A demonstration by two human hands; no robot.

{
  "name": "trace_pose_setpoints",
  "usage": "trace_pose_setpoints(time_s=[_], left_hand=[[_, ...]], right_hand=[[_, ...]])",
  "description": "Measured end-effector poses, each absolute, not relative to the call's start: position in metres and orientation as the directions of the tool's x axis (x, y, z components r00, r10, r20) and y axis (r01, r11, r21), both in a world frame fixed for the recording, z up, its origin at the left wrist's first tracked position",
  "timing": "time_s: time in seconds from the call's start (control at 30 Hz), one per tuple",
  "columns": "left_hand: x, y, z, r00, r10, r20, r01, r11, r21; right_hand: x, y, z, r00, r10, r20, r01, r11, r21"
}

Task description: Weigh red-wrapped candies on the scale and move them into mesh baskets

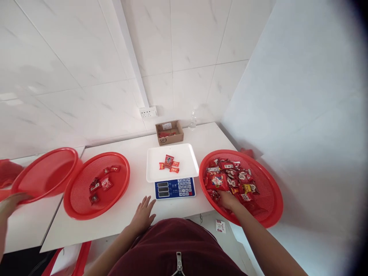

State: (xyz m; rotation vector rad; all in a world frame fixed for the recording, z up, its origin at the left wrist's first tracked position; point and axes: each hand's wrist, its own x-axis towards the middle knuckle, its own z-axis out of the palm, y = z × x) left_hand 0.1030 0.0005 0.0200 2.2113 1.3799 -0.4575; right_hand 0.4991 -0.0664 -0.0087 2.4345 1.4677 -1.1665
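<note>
My left hand (143,213) rests on the white table's front edge with fingers spread, holding nothing. Just beyond it stands a digital scale (175,188) with a blue keypad and a white pan (186,157). Several red-wrapped candies (169,160) lie on that pan. At the right, my right hand (227,200) reaches into a red mesh basket (273,207) well filled with wrapped snacks and candies (217,181). Its fingers are hidden among the packets, so I cannot see what they grip.
Left of the scale sits another red basket (122,191) with several candy packets. At far left, another person's hand (13,203) holds a tilted red basket (47,176). Behind the scale are a cardboard box (176,137) and a clear plastic bottle (193,120). A wall (301,126) borders the right.
</note>
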Motion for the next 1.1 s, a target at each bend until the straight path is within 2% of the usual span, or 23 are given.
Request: trace_pose_setpoints(time_s=[0.17, 0.27, 0.4, 0.43, 0.5, 0.6, 0.67, 0.73, 0.8, 0.83, 0.9, 0.93, 1.03, 1.1], left_hand=[[0.108, 0.001, 0.032, 0.413, 0.73, -0.544, 0.911, -0.34, 0.235], [0.109, 0.001, 0.036, 0.396, 0.728, -0.56, 0.918, -0.315, 0.24], [0.107, 0.002, 0.036, 0.381, 0.736, -0.56, 0.924, -0.273, 0.269], [0.107, 0.003, 0.035, 0.383, 0.743, -0.549, 0.921, -0.262, 0.288], [0.105, 0.004, 0.032, 0.39, 0.761, -0.518, 0.911, -0.236, 0.338], [0.105, 0.006, 0.029, 0.402, 0.785, -0.471, 0.879, -0.186, 0.44], [0.108, 0.008, 0.031, 0.417, 0.807, -0.418, 0.816, -0.13, 0.563], [0.117, 0.011, 0.038, 0.409, 0.836, -0.365, 0.679, -0.011, 0.734], [0.133, 0.017, 0.051, 0.362, 0.85, -0.383, 0.428, 0.214, 0.878], [0.142, 0.022, 0.059, 0.345, 0.829, -0.441, 0.266, 0.365, 0.892], [0.162, 0.034, 0.074, 0.388, 0.754, -0.53, -0.082, 0.602, 0.795], [0.171, 0.042, 0.081, 0.437, 0.71, -0.552, -0.193, 0.674, 0.713], [0.19, 0.065, 0.092, 0.538, 0.612, -0.58, -0.357, 0.789, 0.5], [0.194, 0.077, 0.091, 0.572, 0.578, -0.583, -0.412, 0.816, 0.405]], right_hand=[[0.502, -0.068, -0.016, 0.262, 0.765, -0.588, 0.879, -0.441, -0.181], [0.508, -0.072, -0.006, 0.242, 0.746, -0.62, 0.873, -0.446, -0.196], [0.514, -0.064, 0.027, 0.318, 0.722, -0.614, 0.793, -0.558, -0.245], [0.512, -0.058, 0.038, 0.338, 0.739, -0.583, 0.762, -0.578, -0.291], [0.501, -0.041, 0.059, 0.324, 0.825, -0.463, 0.709, -0.536, -0.458], [0.465, -0.007, 0.08, 0.213, 0.946, -0.244, 0.609, -0.323, -0.725], [0.433, 0.017, 0.084, 0.149, 0.958, -0.246, 0.498, -0.287, -0.818], [0.401, 0.037, 0.083, 0.135, 0.939, -0.315, 0.322, -0.343, -0.883], [0.371, 0.052, 0.08, 0.111, 0.933, -0.341, 0.105, -0.353, -0.93], [0.358, 0.057, 0.079, 0.097, 0.931, -0.352, 0.012, -0.354, -0.935], [0.336, 0.063, 0.079, 0.062, 0.932, -0.358, -0.078, -0.353, -0.932], [0.327, 0.065, 0.079, 0.051, 0.935, -0.35, -0.062, -0.347, -0.936], [0.309, 0.07, 0.077, 0.059, 0.969, -0.242, 0.109, -0.247, -0.963], [0.303, 0.075, 0.074, 0.066, 0.988, -0.14, 0.212, -0.151, -0.966]])
